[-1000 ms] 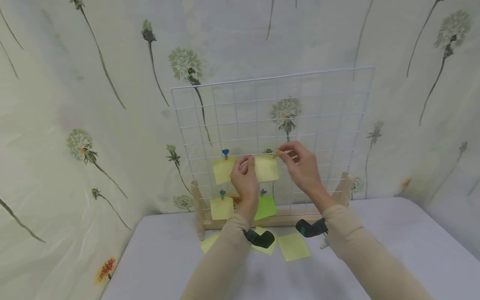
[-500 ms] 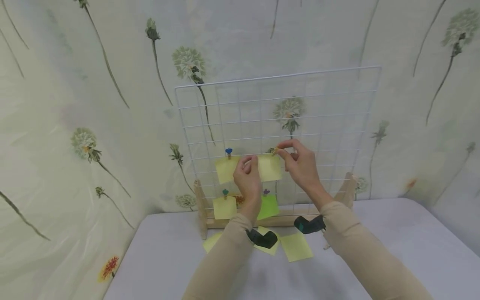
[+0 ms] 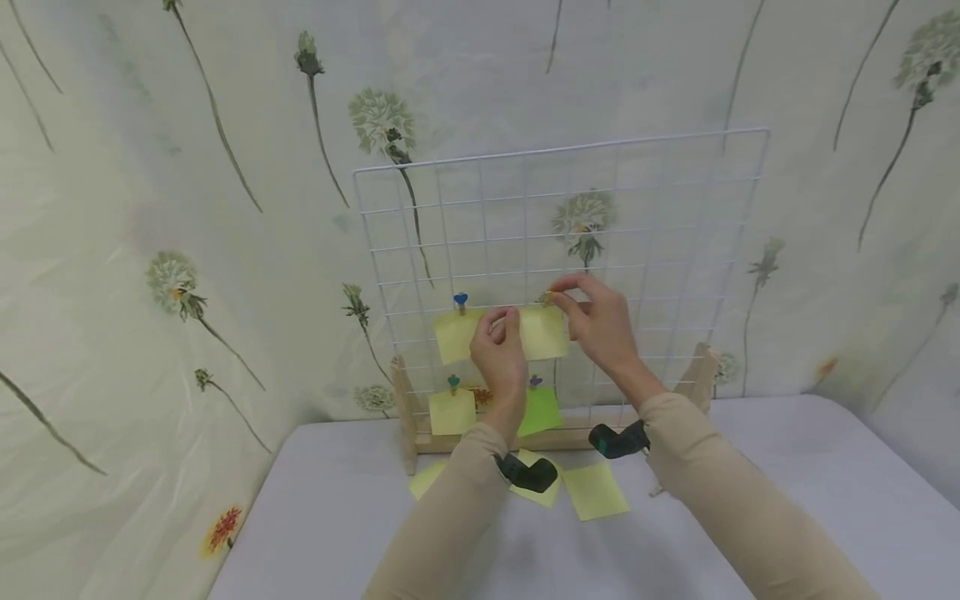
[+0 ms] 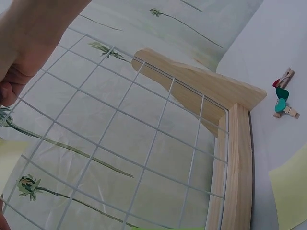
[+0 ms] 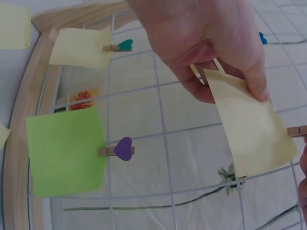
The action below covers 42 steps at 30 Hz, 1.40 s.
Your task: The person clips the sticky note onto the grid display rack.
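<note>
In the head view my left hand (image 3: 501, 350) pinches the upper left part of a yellow sticky note (image 3: 543, 333) lying against a white wire grid (image 3: 645, 233). My right hand (image 3: 600, 321) pinches a small wooden clothespin (image 5: 297, 131) with a yellow top, which sits at the note's upper edge. The right wrist view shows the note bowed outward, the left thumb on its face. Another yellow note (image 3: 452, 340), left of the hands, hangs from a blue heart clothespin (image 3: 461, 300). Below hang a yellow note (image 3: 452, 414) with a teal clothespin and a green note (image 5: 67, 153) with a purple one.
The grid stands in a wooden base (image 4: 240, 163) on a white-covered table (image 3: 337, 517). Several yellow notes (image 3: 596, 492) lie before it. Loose clothespins (image 4: 283, 98) rest on the table by the right foot. A flower-patterned cloth (image 3: 255, 125) hangs behind.
My right hand has shifted slightly left along the note's top edge, carrying the clothespin inward from the corner. My left hand keeps its place on the note. The head view has shifted slightly.
</note>
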{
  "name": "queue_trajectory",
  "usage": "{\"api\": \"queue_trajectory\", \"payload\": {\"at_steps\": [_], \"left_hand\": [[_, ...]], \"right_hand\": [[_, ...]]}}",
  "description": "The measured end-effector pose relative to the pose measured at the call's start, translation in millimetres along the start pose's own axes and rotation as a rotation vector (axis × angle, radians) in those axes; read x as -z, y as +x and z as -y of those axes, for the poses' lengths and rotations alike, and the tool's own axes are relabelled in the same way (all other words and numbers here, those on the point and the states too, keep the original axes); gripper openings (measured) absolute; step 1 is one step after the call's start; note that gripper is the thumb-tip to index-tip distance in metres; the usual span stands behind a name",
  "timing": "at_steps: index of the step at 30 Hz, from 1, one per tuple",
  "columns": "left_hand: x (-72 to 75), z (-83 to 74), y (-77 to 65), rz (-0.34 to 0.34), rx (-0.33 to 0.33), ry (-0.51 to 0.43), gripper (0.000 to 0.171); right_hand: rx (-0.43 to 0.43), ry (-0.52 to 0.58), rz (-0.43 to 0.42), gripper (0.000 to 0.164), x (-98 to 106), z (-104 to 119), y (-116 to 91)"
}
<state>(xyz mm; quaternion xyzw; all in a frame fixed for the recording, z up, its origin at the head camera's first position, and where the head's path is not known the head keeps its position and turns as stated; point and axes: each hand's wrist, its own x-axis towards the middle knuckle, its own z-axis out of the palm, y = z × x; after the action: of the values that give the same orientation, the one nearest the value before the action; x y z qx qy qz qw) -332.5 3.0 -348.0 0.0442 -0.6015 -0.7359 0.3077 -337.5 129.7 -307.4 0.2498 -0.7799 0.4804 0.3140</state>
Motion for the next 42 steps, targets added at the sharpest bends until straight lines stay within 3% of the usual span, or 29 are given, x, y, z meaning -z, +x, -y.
{"api": "queue_trajectory", "payload": {"at_steps": [4,11,22,29,42], "left_hand": [[0.2,-0.2,0.5,-0.006,-0.006,0.01,0.012],[1.3,-0.2,0.2,0.006,0.015,-0.006,0.01],[2.0,-2.5,-1.0,0.006,0.041,0.007,0.011],[1.0,-1.6,-0.5,0.011,0.026,0.009,0.01],[1.1,-1.4,0.8,0.011,0.015,-0.006,0.008]], "right_hand": [[0.043,-0.052,0.003,0.011,-2.5,2.3,3.1],[0.021,-0.08,0.021,0.011,-4.8,3.4,5.8],[0.058,-0.082,0.023,0.012,-3.9,5.4,7.4],[0.07,-0.132,0.036,0.011,-8.5,4.1,8.8],[0.086,-0.127,0.028,0.01,-10.7,5.7,9.3]]}}
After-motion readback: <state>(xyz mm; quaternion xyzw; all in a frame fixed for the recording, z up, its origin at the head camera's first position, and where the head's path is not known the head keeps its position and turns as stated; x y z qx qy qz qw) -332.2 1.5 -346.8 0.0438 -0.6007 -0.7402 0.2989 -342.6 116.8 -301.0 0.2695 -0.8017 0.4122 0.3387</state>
